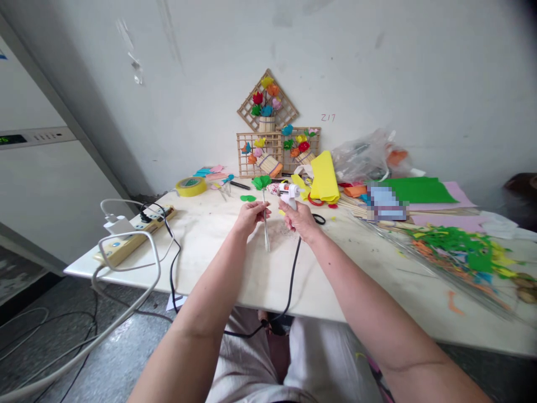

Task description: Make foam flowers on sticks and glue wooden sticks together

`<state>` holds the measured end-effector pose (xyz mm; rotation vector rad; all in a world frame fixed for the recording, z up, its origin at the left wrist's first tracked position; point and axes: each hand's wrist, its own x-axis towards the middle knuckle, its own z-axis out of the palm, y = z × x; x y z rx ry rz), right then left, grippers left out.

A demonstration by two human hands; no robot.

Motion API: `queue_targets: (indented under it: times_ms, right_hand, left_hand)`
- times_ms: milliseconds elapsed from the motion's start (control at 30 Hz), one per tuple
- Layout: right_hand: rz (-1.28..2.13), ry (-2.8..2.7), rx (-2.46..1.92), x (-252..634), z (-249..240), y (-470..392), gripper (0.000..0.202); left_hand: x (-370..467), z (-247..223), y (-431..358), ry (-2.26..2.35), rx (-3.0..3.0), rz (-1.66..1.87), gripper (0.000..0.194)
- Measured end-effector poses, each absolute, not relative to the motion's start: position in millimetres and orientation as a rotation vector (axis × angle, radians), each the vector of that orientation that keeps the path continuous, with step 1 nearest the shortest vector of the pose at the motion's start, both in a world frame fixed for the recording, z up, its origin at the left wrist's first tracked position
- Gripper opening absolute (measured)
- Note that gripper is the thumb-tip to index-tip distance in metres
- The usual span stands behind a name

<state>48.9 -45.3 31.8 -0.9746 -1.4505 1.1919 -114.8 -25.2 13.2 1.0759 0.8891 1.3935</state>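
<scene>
Between the fingertips of my left hand (251,217) are thin wire stems (267,238), pinched upright above the table. A green felt flower (260,182) sits at their upper end. My right hand (300,219) is wrapped round the grip of a white glue gun (288,190), whose patterned front end points left, close to the green flower. From its handle a black cord (293,268) runs down over the table's front edge. Loose green petals (248,198) lie on the table just beyond my left hand. Whether the nozzle touches the flower I cannot tell.
A power strip (138,235) with cables stands at the left edge, near a yellow tape roll (191,186). Bamboo lattice panels with flowers (267,106) lean on the wall. Yellow felt (325,176), scissors (315,200), wires (444,268) and green scraps (453,246) lie rightward.
</scene>
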Motion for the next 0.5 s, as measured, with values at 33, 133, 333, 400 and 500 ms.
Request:
queue_targets:
  times_ms: [33,133,333,400,500]
  right_hand:
    - [1.192,-1.451,-0.976,48.9,32.0,-45.2,0.046]
    - [1.191,-1.448,-0.99,48.9,32.9,-45.2,0.046]
    - [1.179,-1.439,-1.003,48.8,33.9,-45.5,0.045]
    - [1.176,-1.441,-1.001,48.5,33.9,-45.3,0.045]
    - [1.175,-1.447,-0.996,48.1,33.6,-44.7,0.044]
  left_hand:
    - [-114.8,13.0,-25.2,0.889,1.075,1.393,0.032]
    - [-114.5,12.6,-25.0,0.89,1.068,1.391,0.031]
    - [-114.0,13.5,-25.6,0.889,1.085,1.381,0.032]
    - [-114.0,13.5,-25.7,0.887,1.094,1.38,0.034]
    - [-114.3,12.7,-25.3,0.881,1.104,1.375,0.034]
